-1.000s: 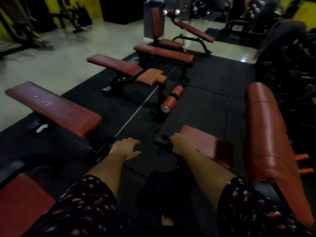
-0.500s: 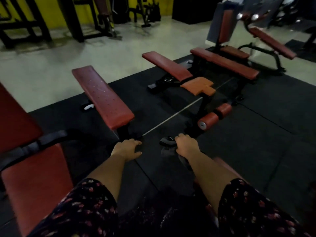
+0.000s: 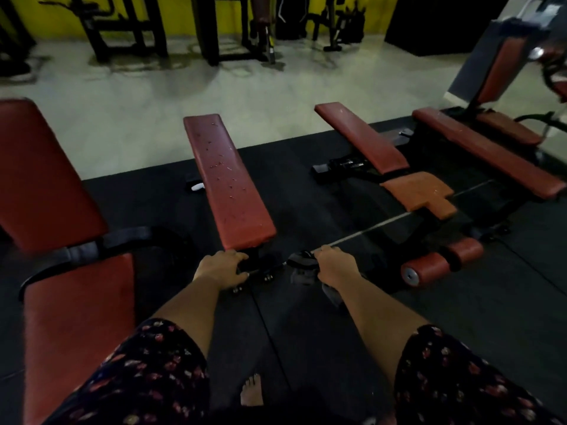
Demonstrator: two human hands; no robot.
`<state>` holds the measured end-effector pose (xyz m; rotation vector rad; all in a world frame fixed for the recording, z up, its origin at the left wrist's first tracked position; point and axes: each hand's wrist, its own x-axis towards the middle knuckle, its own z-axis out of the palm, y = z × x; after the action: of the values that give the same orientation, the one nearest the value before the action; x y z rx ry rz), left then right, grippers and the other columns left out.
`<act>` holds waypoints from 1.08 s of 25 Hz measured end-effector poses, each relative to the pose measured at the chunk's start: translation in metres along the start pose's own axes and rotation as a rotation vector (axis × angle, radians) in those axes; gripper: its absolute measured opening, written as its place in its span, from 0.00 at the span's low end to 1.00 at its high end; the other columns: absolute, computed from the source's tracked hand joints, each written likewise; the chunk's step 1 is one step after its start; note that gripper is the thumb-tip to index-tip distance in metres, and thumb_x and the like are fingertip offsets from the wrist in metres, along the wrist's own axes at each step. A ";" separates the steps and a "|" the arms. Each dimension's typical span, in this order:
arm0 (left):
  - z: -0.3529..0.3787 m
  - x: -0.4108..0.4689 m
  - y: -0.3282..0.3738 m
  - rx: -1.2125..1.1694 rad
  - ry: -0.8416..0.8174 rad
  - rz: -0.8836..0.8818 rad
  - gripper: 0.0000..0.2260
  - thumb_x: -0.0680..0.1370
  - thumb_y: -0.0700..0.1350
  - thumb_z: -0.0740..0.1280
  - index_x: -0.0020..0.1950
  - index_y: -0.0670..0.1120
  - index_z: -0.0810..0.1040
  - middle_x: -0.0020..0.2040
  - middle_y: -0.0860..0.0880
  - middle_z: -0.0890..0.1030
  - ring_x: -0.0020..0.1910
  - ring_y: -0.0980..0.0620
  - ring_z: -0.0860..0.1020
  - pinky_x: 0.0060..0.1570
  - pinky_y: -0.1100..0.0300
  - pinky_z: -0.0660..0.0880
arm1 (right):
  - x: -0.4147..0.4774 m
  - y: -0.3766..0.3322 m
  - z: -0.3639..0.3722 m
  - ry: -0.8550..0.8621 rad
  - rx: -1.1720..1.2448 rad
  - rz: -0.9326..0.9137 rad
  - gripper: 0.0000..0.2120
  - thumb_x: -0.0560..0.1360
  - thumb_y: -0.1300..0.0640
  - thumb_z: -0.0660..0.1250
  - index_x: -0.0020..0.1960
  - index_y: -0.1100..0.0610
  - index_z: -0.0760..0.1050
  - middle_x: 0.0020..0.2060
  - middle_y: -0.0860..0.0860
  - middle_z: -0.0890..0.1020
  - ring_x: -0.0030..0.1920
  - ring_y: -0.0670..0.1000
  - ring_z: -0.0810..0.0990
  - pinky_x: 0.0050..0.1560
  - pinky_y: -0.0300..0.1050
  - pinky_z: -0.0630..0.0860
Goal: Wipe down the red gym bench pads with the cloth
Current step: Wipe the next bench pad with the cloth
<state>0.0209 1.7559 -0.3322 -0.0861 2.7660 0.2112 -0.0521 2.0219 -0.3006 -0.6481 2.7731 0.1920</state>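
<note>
Head view: right grip [image 3: 333, 266] curled round dark cloth [image 3: 302, 265]; cloth bunched at fingers, hanging over black floor mat [image 3: 306, 348]. Left grip [image 3: 221, 269] loosely curled, holding nothing, just below near end of red bench pad [image 3: 228, 182]. Cloth right of pad, not touching.

Pretty dim gym, no bright light anywhere. The back wall [image 3: 181, 16] is yellow, with black machine frames [image 3: 122, 32] lined up against it and more dark gear [image 3: 334, 23] further right. A big dark panel [image 3: 429, 23] sits at the top right; can't tell what it is. The floor [image 3: 122, 118] is pale and slightly glossy, catching murky reflections of the frames. Closer in, it gives way to black rubber matting [image 3: 306, 332] with visible seams and a thin pale strip [image 3: 368, 228] running across.
</note>
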 end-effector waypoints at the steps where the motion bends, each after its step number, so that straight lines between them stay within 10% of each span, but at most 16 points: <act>1: -0.009 0.014 -0.008 -0.015 0.004 -0.019 0.27 0.79 0.59 0.62 0.76 0.56 0.63 0.72 0.51 0.69 0.68 0.48 0.70 0.63 0.49 0.70 | 0.019 0.000 -0.007 0.008 -0.008 -0.019 0.14 0.78 0.59 0.64 0.63 0.57 0.71 0.59 0.54 0.72 0.60 0.58 0.73 0.55 0.54 0.75; 27: -0.096 0.140 -0.153 -0.209 0.020 -0.555 0.27 0.79 0.58 0.64 0.77 0.58 0.61 0.72 0.51 0.67 0.68 0.48 0.70 0.61 0.48 0.72 | 0.355 -0.101 -0.126 0.096 -0.064 -0.509 0.13 0.76 0.60 0.64 0.61 0.55 0.73 0.58 0.53 0.73 0.59 0.57 0.74 0.50 0.50 0.73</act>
<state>-0.1301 1.5853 -0.3152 -0.8933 2.6053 0.3450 -0.3421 1.7605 -0.2956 -1.3775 2.5894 0.1413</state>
